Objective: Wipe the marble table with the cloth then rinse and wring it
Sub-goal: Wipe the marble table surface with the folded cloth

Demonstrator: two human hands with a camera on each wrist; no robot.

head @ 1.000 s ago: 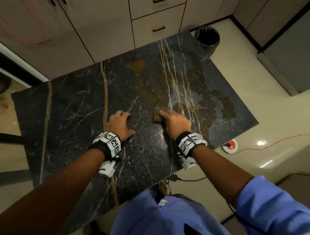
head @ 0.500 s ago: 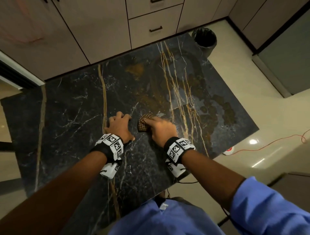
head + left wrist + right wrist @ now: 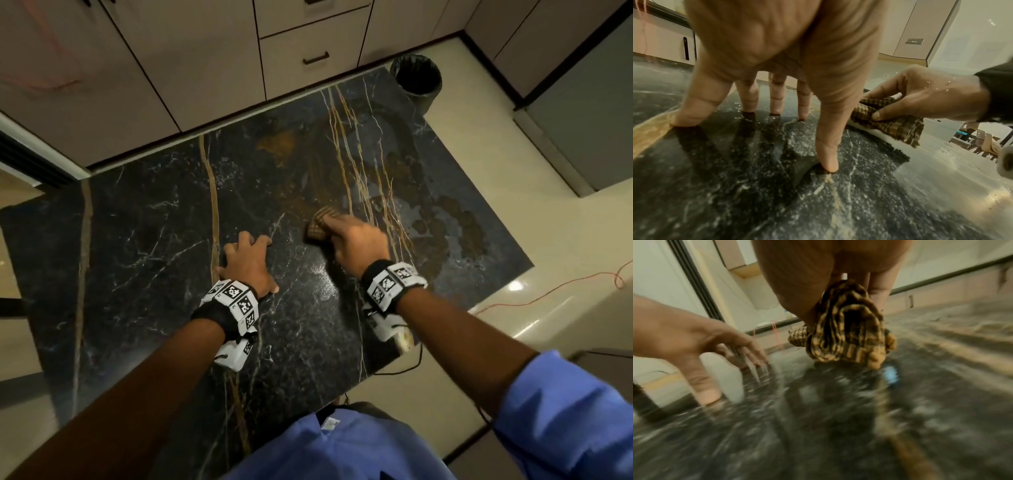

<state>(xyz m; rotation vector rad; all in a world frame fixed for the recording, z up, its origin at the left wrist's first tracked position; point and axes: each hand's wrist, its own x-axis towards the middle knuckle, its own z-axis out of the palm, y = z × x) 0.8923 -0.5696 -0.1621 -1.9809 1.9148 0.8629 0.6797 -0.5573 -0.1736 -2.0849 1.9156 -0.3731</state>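
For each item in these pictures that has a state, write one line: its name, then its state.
cloth: bunched, on the table, gripped by the right hand
left hand: fingers spread, tips on the marble
marble table: smeared brown at the far right
bin: open-topped
drawer: closed

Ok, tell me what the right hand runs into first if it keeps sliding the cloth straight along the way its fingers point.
Nothing solid soon, as far as the head view shows: the right hand with the checked cloth points up-left across bare marble table, crossing brownish smears before the far edge below the cabinets. Depth is uncertain.
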